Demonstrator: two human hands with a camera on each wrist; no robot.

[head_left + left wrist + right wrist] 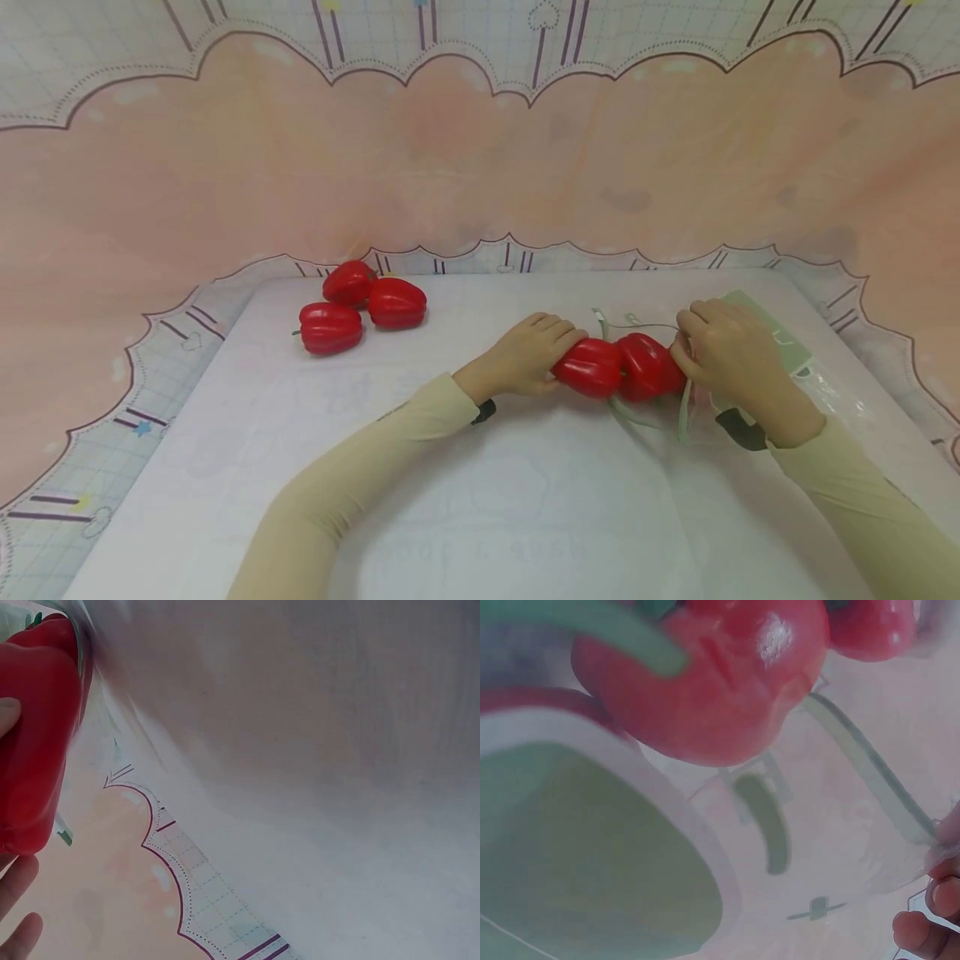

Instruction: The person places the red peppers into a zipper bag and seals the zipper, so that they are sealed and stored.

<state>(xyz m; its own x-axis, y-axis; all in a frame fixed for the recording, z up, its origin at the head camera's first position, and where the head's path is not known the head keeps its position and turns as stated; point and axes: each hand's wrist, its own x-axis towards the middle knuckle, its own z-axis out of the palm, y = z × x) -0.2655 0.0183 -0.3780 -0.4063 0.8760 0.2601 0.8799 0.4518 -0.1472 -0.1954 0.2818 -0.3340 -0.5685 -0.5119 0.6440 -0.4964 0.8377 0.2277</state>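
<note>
My left hand (551,357) grips a red bell pepper (592,367) from its left side; up close the pepper (34,735) fills the left wrist view's left edge, with my fingertips (16,900) below it. It touches a second red pepper (648,367) at the mouth of a clear plastic bag (780,350) with green print and green handles. My right hand (690,354) pinches the bag's edge beside that pepper. In the right wrist view the pepper (705,682) shows through the plastic, with my fingertips (930,915) at the lower right.
Three more red peppers (348,283) (396,302) (330,327) lie together at the back left of the white mat (480,500). A pink and grid-patterned cloth (150,375) surrounds the mat and rises as a backdrop behind.
</note>
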